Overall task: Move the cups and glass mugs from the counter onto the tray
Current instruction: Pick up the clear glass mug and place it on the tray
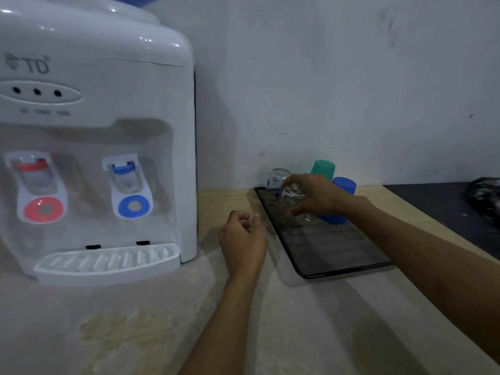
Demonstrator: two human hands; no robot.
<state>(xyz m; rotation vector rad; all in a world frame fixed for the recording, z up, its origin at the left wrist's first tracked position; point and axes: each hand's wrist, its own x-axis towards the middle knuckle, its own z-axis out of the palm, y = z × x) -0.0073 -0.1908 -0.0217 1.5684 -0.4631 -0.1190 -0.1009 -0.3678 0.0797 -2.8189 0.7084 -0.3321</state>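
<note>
A dark rectangular tray lies on the counter by the wall. My right hand grips a clear glass mug, upside down, at the tray's near-left part. Behind it another clear glass mug stands upside down at the tray's back corner. A green cup and a blue cup, both inverted, stand at the back of the tray, partly hidden by my hand. My left hand rests as a loose fist on the counter just left of the tray, holding nothing.
A white water dispenser with red and blue taps fills the left side, its drip tray jutting forward. A dark surface with a black object lies at the right. Worn pale counter spreads in front.
</note>
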